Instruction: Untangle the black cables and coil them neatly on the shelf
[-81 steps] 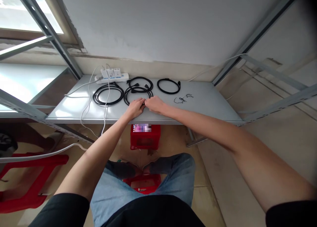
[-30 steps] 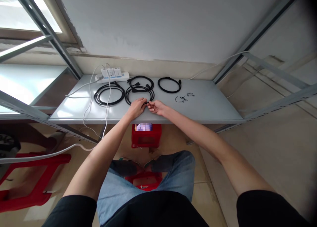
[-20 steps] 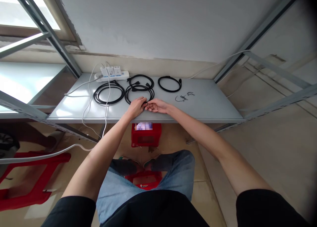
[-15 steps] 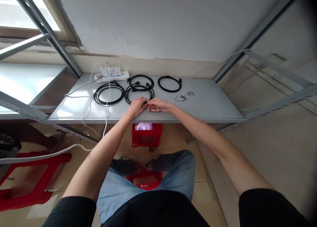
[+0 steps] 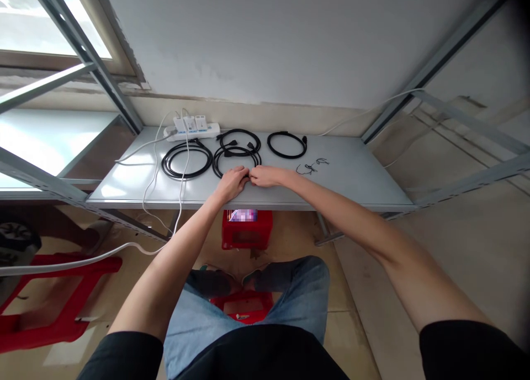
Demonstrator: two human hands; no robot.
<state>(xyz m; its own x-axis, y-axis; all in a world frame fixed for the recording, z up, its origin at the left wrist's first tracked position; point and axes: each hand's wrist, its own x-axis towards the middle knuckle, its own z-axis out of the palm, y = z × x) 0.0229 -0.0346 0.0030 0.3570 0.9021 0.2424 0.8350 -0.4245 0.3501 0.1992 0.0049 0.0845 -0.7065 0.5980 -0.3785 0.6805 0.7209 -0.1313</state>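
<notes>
A coiled black cable (image 5: 216,167) with chunky plugs lies on the grey metal shelf (image 5: 348,186), near its front edge. My left hand (image 5: 233,183) is closed on the near side of this coil, its fingers curled over it. Right beside it, fingertips almost touching the left thumb, my right hand (image 5: 267,176) is pinched shut at the same spot. Whatever sits between those fingertips is too small and hidden to make out. Several thin black ties (image 5: 308,169) lie loose to the right of my right hand.
Other black coils lie around: one on the left (image 5: 165,167), one behind (image 5: 240,130), one at back right (image 5: 271,148). A white power strip (image 5: 213,130) with chargers and trailing white cords stands back left. Below is a red stool (image 5: 247,239) bearing a blurred-screen device.
My right hand's fingers have closed in tighter against the left at the coil's near edge. The whole view has shifted slightly; the cables lie as before.
</notes>
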